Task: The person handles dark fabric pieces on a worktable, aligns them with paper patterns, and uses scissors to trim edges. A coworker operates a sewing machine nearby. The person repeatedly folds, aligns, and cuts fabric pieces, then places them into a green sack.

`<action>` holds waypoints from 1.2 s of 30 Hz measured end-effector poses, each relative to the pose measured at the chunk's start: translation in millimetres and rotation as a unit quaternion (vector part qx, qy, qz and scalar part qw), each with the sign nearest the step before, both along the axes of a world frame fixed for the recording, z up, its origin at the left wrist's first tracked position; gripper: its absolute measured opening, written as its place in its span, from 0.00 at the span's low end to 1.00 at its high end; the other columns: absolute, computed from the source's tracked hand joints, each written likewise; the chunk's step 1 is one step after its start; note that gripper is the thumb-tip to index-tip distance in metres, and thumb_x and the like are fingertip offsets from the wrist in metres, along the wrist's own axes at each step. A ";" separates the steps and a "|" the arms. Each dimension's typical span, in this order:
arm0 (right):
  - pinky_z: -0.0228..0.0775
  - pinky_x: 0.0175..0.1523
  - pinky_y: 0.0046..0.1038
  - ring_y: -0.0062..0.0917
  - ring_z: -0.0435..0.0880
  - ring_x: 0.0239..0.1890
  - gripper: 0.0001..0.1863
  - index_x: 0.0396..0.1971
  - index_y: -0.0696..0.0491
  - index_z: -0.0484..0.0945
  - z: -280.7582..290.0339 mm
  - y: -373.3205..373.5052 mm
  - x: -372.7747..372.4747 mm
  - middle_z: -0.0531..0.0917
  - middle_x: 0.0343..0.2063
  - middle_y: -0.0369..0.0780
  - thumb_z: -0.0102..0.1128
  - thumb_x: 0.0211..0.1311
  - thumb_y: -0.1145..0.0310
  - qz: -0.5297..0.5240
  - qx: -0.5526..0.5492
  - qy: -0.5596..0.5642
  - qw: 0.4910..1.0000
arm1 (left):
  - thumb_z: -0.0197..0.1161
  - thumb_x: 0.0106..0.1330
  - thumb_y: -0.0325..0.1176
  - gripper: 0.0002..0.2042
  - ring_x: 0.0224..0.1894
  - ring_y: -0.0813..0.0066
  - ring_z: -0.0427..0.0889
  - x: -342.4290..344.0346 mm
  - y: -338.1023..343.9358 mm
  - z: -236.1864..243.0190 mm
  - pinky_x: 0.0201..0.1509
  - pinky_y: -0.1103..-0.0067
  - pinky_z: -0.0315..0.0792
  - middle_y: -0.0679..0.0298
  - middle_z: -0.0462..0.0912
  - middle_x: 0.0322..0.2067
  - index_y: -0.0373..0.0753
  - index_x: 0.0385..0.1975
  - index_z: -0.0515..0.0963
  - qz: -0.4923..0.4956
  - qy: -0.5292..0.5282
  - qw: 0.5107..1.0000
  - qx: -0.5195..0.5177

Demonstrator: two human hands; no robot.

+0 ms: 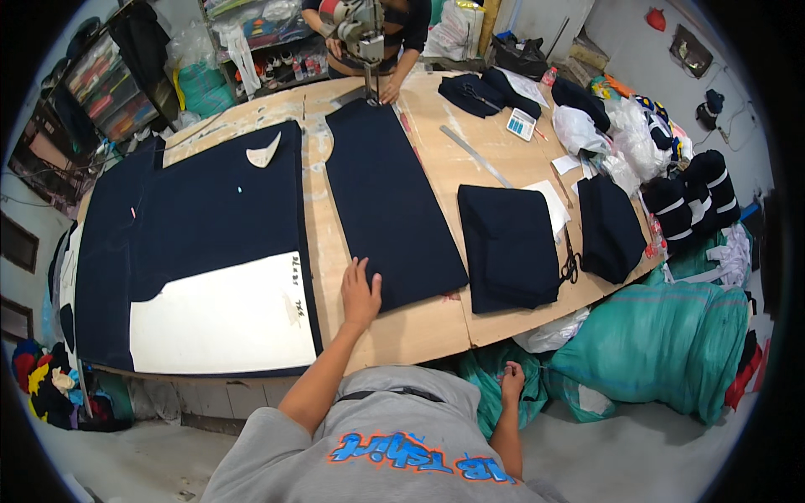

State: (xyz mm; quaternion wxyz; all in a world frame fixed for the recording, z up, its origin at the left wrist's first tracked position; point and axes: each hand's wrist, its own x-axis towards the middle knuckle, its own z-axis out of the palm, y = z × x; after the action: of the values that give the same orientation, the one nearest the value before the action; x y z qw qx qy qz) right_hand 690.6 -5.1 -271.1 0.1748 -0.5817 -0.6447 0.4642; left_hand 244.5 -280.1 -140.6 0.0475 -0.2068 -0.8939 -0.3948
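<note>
My left hand lies flat, fingers spread, on the near left corner of a long dark navy fabric panel. The panel stretches away to a fabric cutting machine at the table's far edge. A co-worker stands behind the machine, one hand on the panel's far end and the other by the machine. My right hand hangs beside my body, off the table, with fingers curled in and nothing visible in it. Left of the panel lies a larger navy cloth, with a white paper pattern on it.
On the wooden table are a folded navy stack, black scissors, a metal ruler, a calculator and more navy pieces. A small curved pattern rests on the larger cloth. Green sacks crowd the right side.
</note>
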 end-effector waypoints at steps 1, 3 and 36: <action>0.76 0.29 0.26 0.23 0.87 0.27 0.11 0.54 0.55 0.83 -4.0 -15.2 -12.5 0.86 0.39 0.38 0.55 0.80 0.74 0.000 0.010 -0.001 1.000 | 0.60 0.82 0.45 0.31 0.81 0.39 0.58 -6.3 -2.6 -12.3 0.85 0.53 0.54 0.41 0.62 0.78 0.39 0.79 0.64 -0.005 -0.011 0.998 -0.056; 0.78 0.29 0.27 0.24 0.88 0.27 0.11 0.54 0.56 0.84 -10.9 -48.1 -11.7 0.87 0.40 0.39 0.56 0.80 0.74 -0.013 0.006 -0.008 1.000 | 0.60 0.82 0.46 0.33 0.82 0.39 0.56 -3.6 1.5 -16.8 0.85 0.52 0.53 0.40 0.61 0.79 0.40 0.81 0.61 0.014 -0.032 0.996 -0.084; 0.70 0.76 0.46 0.50 0.75 0.73 0.42 0.70 0.62 0.76 151.1 2.6 -385.8 0.80 0.66 0.55 0.72 0.70 0.43 0.269 0.054 -0.229 0.934 | 0.76 0.71 0.55 0.47 0.70 0.55 0.75 -13.3 -16.7 -37.9 0.75 0.68 0.68 0.41 0.76 0.65 0.22 0.73 0.61 0.080 -0.475 0.856 0.187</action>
State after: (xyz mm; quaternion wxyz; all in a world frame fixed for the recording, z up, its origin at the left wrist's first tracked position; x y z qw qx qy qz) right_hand 304.7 -2.5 -120.0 -0.0776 -0.4667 -0.8238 0.3123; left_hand 231.2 -296.9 -178.5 -0.3138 0.0907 -0.7307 -0.5995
